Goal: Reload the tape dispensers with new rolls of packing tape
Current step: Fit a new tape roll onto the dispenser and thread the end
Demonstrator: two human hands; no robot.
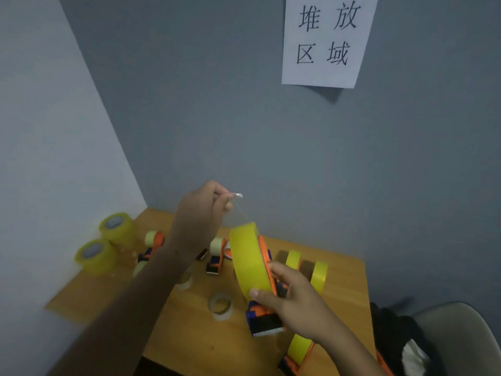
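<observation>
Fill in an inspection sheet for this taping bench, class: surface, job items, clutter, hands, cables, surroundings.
Surface: wooden table set in a corner of grey walls.
Job's things: yellow tape roll mounted on an orange dispenser; spare yellow rolls at right; two wrapped stacks of rolls at far left; further dispensers behind.
Clutter: empty tape cores lying on the table.
Hands: left hand pinches the clear tape end, pulled up; right hand grips roll and dispenser.
Cables: nothing seen.
Surroundings: paper sign on the wall; chair with dark cloth at right.
</observation>
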